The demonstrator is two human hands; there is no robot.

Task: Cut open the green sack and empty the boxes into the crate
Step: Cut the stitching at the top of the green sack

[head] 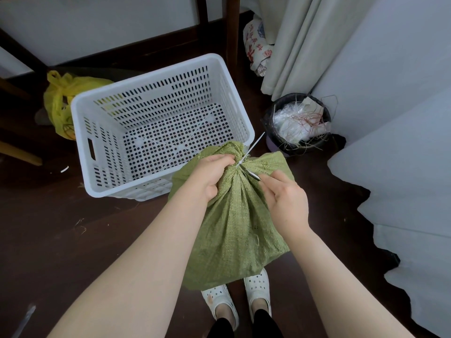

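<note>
Fingers (220, 160) of the left hand (210, 178) curl tight round the gathered neck of the green woven sack (234, 235), bunching the cloth just below its tied mouth. A white cable tie (251, 147) cinches that neck, and its loose tail points up and to the right. The right hand (284, 198) sits on the other side of the neck. Its thumb and curled fingers pinch a slim metal blade (252, 175) whose tip reaches the tie. Whether this is a knife or one arm of a pair of scissors cannot be told.

The sack stands upright between both forearms, its bottom just above the person's white clogs (219, 301) on the dark wooden floor (73, 228). Its ruffled mouth overlaps the near right corner of the white perforated plastic crate (146, 80). The crate stands open on the floor just behind the sack, with a handle slot in its left wall.

Against the crate's far left corner lies a crumpled yellow plastic bag (58, 98). To the right of the crate, near the sack's mouth, stands a round black waste bin (269, 125) stuffed with clear plastic wrap (288, 120) and loose strands of raffia. Behind the bin hangs a pale curtain (292, 45), with a printed bag (256, 47) tucked against it. Dark wooden furniture legs (231, 20) rise beyond the crate.
</note>
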